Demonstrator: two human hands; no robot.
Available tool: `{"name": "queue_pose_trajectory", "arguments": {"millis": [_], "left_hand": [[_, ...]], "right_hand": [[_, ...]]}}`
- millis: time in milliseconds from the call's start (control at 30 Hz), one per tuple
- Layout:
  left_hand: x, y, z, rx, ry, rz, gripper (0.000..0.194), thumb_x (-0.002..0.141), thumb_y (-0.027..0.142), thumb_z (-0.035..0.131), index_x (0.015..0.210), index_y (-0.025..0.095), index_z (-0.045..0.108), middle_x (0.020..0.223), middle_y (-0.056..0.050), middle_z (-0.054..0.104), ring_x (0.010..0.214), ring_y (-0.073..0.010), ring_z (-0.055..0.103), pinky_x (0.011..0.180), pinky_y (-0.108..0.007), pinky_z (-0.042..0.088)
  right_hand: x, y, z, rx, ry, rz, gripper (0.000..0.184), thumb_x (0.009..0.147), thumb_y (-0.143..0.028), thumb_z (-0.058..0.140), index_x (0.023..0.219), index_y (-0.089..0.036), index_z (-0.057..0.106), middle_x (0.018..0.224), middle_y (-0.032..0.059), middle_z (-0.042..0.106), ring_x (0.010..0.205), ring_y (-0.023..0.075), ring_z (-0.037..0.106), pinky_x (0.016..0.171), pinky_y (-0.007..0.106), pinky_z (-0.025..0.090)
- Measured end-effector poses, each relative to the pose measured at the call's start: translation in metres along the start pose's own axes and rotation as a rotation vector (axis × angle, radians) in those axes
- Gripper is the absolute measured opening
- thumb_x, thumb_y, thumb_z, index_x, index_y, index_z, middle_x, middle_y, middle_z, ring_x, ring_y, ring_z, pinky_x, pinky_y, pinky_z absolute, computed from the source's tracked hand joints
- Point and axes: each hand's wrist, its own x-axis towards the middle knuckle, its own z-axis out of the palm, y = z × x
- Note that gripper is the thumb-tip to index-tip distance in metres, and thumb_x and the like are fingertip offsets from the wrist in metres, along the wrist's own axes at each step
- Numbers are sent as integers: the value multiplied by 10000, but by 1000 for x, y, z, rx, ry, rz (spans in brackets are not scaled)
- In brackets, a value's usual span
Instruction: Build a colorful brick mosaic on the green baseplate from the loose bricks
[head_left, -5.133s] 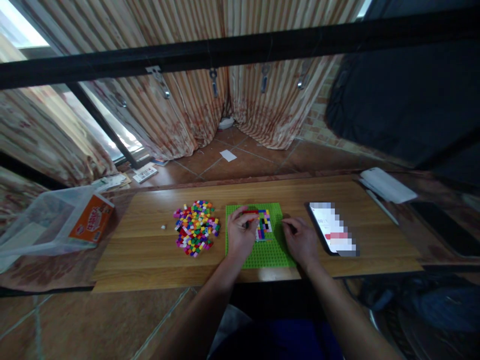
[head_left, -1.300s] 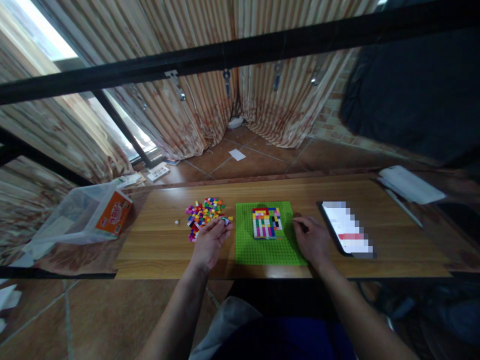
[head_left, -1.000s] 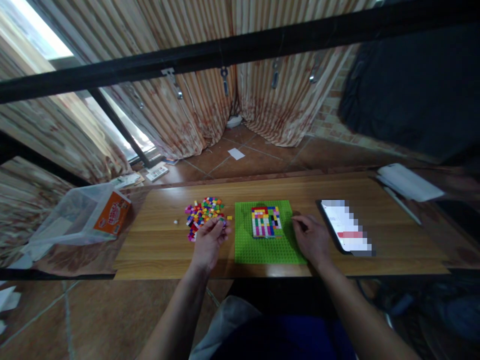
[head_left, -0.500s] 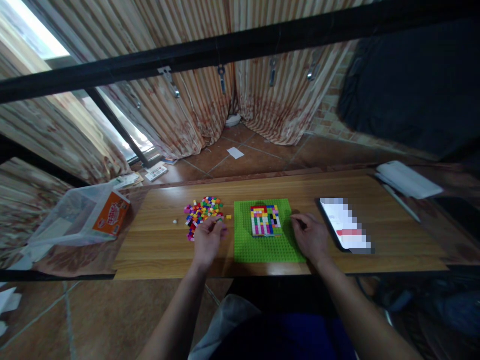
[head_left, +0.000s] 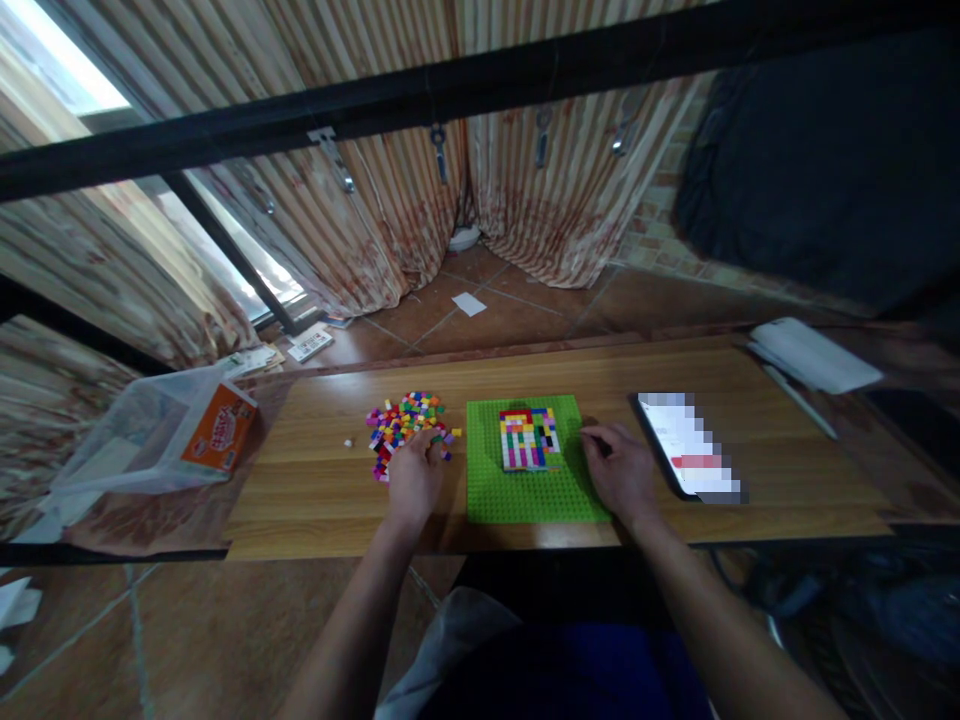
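- The loose bricks [head_left: 401, 422] lie at and just beyond the left hand's [head_left: 413, 474] fingertips; their heap shows no clear long axis.
- The left hand is much nearer to them, palm down, fingers bent; whether it pinches a brick, I cannot tell.
- The build [head_left: 529, 442] sits on the board [head_left: 517, 502], between both hands.
- The right hand [head_left: 621, 470] rests curled by the board's right edge, its hold unclear.

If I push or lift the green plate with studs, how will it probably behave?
The green plate lies flat and broad, so it would probably slide on the wooden table rather than tip. The brick build sits nearer its far edge, so that side may feel heavier when lifted.
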Motion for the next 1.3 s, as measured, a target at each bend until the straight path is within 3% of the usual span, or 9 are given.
{"name": "queue_pose_trajectory", "arguments": {"millis": [367,700,933,1100,1300], "left_hand": [[0,5,-6,125,-3,53,412,797,58,445,1103,194,685,1163,-94,709,1010,-223,678,900,-317,490],[3,5,0,206,10,88,265,920,262,479,1052,201,701,1132,-82,711,938,-218,680,826,-306,484],[6,4,1,228,-4,77,291,895,166,460,1047,214,703,1158,-72,701,940,-213,674,817,-299,481],[9,17,4,234,-21,150,236,912,235,484,1017,212,694,1136,-90,700,916,-226,673,801,-306,479],[20,26,11,364,-132,165,225,900,196,461,945,184,681,1070,-127,691,889,-253,675,720,-322,471]], "right_hand": [[-1,1,0,5,12,-2,259,885,-348,495,859,-206,711,885,79,704,775,214,657,713,349,513],[-1,1,0,12,5,-8,264,889,-355,494,861,-207,710,865,76,701,763,213,650,705,344,509],[-1,0,-1,3,-2,0,259,889,-344,495,861,-205,713,866,76,698,759,210,650,699,338,505],[-1,0,0,7,-1,2,260,890,-342,494,860,-202,712,876,81,702,773,215,656,709,342,508],[-1,0,0,14,8,-14,257,896,-333,488,856,-203,707,885,83,707,787,221,661,713,347,508]]}}
